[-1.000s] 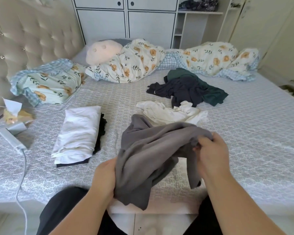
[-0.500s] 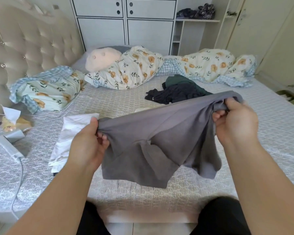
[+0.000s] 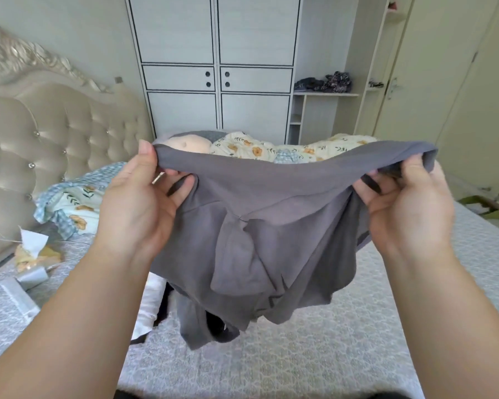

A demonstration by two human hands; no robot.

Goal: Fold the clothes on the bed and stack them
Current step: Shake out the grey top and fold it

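A grey garment (image 3: 260, 226) hangs spread out in the air in front of me, above the bed (image 3: 314, 355). My left hand (image 3: 139, 203) pinches its upper left edge between thumb and fingers. My right hand (image 3: 409, 205) grips the upper right edge, fingers curled into the fabric. The cloth sags in folds between the hands. Below it, a strip of the folded white piece (image 3: 149, 306) lying on a dark one shows at the garment's lower left. The other loose clothes on the bed are hidden behind the grey fabric.
A floral duvet (image 3: 271, 151) and pillow (image 3: 78, 203) lie along the head of the bed, by the tufted headboard (image 3: 41, 133). A tissue pack (image 3: 35, 251) and a white power strip (image 3: 18, 298) sit at the left edge. A white wardrobe (image 3: 213, 67) stands behind.
Both hands have risen and moved apart, lifting the grey garment higher and stretching its top edge. My view has tilted up toward the wardrobe; the loose clothes are now covered.
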